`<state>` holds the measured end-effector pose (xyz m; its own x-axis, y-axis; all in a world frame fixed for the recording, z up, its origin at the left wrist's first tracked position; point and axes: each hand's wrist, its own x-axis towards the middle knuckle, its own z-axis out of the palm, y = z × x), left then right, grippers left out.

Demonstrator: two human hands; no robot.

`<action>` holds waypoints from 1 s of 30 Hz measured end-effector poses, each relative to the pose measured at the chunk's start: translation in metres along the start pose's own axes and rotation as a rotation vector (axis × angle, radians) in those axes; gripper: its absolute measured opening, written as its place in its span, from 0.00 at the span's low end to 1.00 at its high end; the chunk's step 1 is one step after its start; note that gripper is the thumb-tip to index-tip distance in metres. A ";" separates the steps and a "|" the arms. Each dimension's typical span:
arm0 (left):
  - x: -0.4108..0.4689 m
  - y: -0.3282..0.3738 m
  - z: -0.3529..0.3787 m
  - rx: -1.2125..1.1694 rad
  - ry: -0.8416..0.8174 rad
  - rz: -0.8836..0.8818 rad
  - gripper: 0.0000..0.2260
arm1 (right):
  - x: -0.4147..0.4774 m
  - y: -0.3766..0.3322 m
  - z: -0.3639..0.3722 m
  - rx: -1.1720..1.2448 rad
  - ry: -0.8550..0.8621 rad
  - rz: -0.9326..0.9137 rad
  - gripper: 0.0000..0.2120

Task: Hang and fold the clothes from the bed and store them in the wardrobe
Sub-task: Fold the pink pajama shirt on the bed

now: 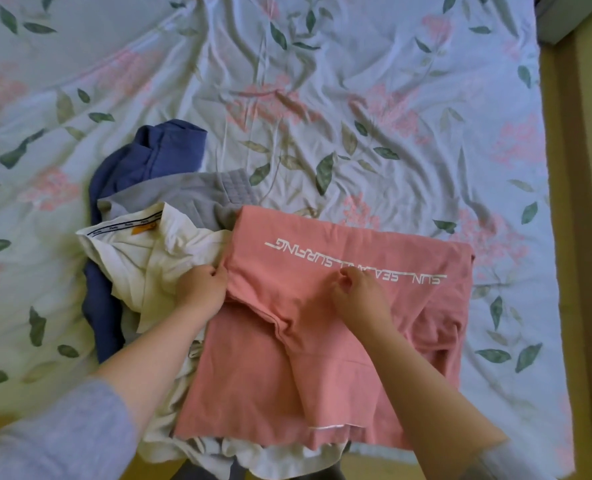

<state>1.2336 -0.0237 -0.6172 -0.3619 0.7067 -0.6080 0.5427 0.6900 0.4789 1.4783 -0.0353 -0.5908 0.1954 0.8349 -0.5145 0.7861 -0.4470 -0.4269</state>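
- My left hand (203,289) is curled, finger and thumb tips pinching the left edge of the pink T-shirt (280,368) where it meets the white garment.
- My right hand (360,296) is curled too, its fingertips nipping a small pucker of the pink cloth just below the printed lettering (353,261).
- The pink T-shirt lies near the front edge of the bed, spread roughly as a rectangle. It is a soft, matte knit. A folded flap runs down its middle between my forearms, and a soft ridge crosses between my hands.
- The lettering is thin, white and angular, and reads upside down from here: "SUN SEA", some letters hidden by my fingers, then "SURFING", with a line ruled beside it.
- A narrow white strip shows at the shirt's near hem.
- The white garment (142,261) is crumpled to the left, partly under the pink shirt. It has a striped printed neck tape and a small orange tag.
- A grey garment (190,199) lies behind it, smooth, with a ribbed or quilted band at one end.
- A blue garment (156,157) lies bunched at the back and left of the pile, thicker, in deep folds.
- All of it rests on the bedsheet (322,98), pale, thin and heavily creased, printed with pink blossoms and green leaves.
- A heathered grey sleeve (62,438) covers my left upper arm.
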 end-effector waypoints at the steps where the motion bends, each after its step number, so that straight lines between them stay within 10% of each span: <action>1: 0.000 0.002 0.002 -0.001 0.007 0.006 0.17 | 0.001 -0.004 0.001 0.004 -0.003 -0.003 0.18; 5: 0.003 0.001 -0.001 -0.221 -0.138 -0.073 0.13 | -0.005 -0.018 0.006 0.123 0.043 0.001 0.17; 11: -0.014 -0.010 -0.006 -0.351 -0.352 -0.193 0.44 | -0.036 -0.019 0.020 0.373 0.123 0.209 0.19; 23: -0.024 -0.015 -0.010 -0.240 -0.436 0.027 0.22 | -0.059 -0.012 0.031 0.466 0.038 0.249 0.06; 30: -0.050 0.003 -0.018 -0.280 -0.263 0.164 0.08 | -0.071 0.002 0.031 0.669 0.093 0.334 0.16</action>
<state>1.2402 -0.0539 -0.5742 -0.0623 0.7716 -0.6330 0.3373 0.6132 0.7143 1.4475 -0.1053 -0.5780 0.4332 0.6312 -0.6433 0.1584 -0.7560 -0.6351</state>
